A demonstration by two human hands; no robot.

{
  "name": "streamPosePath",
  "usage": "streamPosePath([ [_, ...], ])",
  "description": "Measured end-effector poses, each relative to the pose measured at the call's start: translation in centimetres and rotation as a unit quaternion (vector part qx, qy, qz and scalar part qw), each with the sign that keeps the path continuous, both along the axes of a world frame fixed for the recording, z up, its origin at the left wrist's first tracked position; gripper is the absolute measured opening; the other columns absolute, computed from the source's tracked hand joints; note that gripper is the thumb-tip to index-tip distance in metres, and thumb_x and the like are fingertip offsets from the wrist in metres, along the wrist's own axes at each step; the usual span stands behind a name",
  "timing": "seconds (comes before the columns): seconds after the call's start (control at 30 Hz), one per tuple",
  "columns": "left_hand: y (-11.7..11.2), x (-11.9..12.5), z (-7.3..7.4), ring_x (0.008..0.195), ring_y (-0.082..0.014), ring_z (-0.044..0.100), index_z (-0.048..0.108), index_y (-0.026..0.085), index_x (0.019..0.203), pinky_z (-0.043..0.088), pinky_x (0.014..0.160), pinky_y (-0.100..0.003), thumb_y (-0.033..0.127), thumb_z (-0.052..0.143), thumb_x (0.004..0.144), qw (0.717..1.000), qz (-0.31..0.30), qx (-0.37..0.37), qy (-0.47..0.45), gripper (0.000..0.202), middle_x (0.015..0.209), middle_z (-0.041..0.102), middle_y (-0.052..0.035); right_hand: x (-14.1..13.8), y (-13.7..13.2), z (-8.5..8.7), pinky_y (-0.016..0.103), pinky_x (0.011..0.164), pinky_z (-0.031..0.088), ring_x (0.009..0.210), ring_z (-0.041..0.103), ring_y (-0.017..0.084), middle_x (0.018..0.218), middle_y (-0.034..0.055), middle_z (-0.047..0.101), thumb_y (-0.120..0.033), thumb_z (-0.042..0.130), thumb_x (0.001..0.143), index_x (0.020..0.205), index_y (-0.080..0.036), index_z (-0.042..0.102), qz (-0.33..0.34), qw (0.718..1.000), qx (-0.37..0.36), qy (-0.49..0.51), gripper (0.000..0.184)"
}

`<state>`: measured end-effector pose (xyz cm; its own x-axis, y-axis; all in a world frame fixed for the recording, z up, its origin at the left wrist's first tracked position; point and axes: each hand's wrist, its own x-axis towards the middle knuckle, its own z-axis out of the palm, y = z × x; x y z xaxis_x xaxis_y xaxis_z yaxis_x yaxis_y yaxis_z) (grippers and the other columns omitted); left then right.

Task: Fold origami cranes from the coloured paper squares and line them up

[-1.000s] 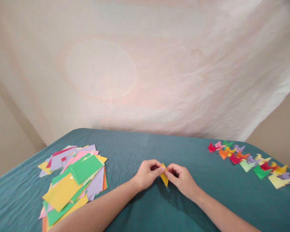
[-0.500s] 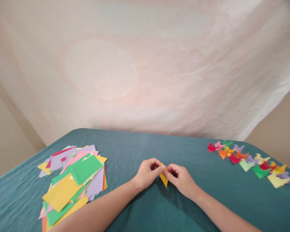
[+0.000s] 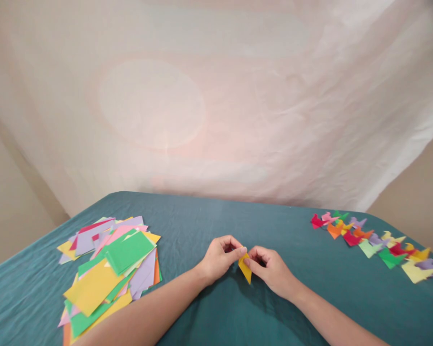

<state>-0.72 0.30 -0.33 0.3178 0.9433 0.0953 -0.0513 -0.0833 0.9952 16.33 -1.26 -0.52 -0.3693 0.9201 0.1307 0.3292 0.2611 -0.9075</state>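
A small folded piece of yellow paper (image 3: pixel 246 270) is held up over the middle of the table, its pointed end hanging down. My left hand (image 3: pixel 222 258) pinches its upper end between thumb and fingers. From the other side, my right hand (image 3: pixel 269 268) grips its right edge with thumb and bent forefinger. Both hands are closed and nearly touch each other. The fingers cover the top part of the paper, so its folds there are hidden.
On the left lies a loose pile of coloured paper sheets (image 3: pixel 94 286), partly behind my left forearm. Rows of folded paper birds (image 3: pixel 389 258) in several colours stand at the right. A dark green cloth (image 3: pixel 216 216) covers the table; a pale sheet (image 3: pixel 216 120) hangs behind.
The yellow paper has turned slightly, showing a broader face, and its tip sits a little lower. Both hands keep their pinch and have barely moved.
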Motion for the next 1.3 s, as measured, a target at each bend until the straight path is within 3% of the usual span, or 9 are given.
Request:
streamPosePath([
  [0.4, -0.14, -0.09, 0.47, 0.055, -0.0078, 0.041, 0.053, 0.013, 0.063, 0.033, 0.055, -0.021, 0.041, 0.071, 0.066, 0.999, -0.007, -0.027, -0.027, 0.033, 0.058, 0.049, 0.0035, 0.24, -0.10, 0.31, 0.022, 0.054, 0.034, 0.056, 0.041, 0.010, 0.061, -0.0024, 0.049, -0.039, 0.053, 0.082, 0.068, -0.016, 0.053, 0.039, 0.999, -0.006, -0.007, 0.027],
  [0.67, 0.11, -0.16, 0.33, 0.058, -0.0091, 0.043, 0.055, 0.014, 0.067, 0.036, 0.058, -0.021, 0.046, 0.063, 0.072, 1.000, -0.016, -0.017, 0.005, 0.034, 0.061, 0.050, 0.0025, 0.29, 0.00, 0.16, 0.022, 0.054, 0.035, 0.056, 0.041, 0.010, 0.060, -0.0022, 0.049, -0.039, 0.054, 0.082, 0.069, -0.016, 0.055, 0.033, 0.999, -0.009, 0.000, 0.026],
  [0.87, 0.13, -0.04, 0.56, 0.064, -0.0116, 0.049, 0.059, 0.013, 0.074, 0.040, 0.063, -0.022, 0.053, 0.048, 0.082, 0.997, -0.023, 0.010, 0.068, 0.042, 0.068, 0.056, -0.0008, 0.42, 0.26, -0.11, 0.022, 0.054, 0.035, 0.056, 0.041, 0.010, 0.062, -0.0022, 0.049, -0.043, 0.054, 0.081, 0.071, -0.016, 0.053, 0.017, 0.999, -0.024, 0.039, 0.029],
  [1.1, 0.06, 0.13, -0.20, 0.064, -0.0109, 0.051, 0.057, 0.013, 0.078, 0.040, 0.061, -0.022, 0.043, 0.065, 0.072, 0.998, -0.033, 0.015, 0.057, 0.032, 0.072, 0.058, -0.0016, 0.33, 0.27, -0.11, 0.021, 0.051, 0.031, 0.053, 0.037, 0.009, 0.058, -0.0042, 0.044, -0.047, 0.054, 0.080, 0.068, -0.016, 0.052, 0.001, 0.998, -0.029, 0.058, 0.033],
  [1.3, -0.02, -0.03, -0.02, 0.060, -0.0093, 0.048, 0.057, 0.014, 0.081, 0.038, 0.056, -0.020, 0.042, 0.066, 0.071, 0.990, -0.027, 0.057, 0.129, 0.031, 0.069, 0.056, 0.0002, 0.47, 0.45, -0.31, 0.022, 0.053, 0.034, 0.055, 0.042, 0.010, 0.059, -0.0032, 0.049, -0.047, 0.058, 0.077, 0.066, -0.017, 0.054, -0.036, 0.994, -0.034, 0.095, 0.032],
])
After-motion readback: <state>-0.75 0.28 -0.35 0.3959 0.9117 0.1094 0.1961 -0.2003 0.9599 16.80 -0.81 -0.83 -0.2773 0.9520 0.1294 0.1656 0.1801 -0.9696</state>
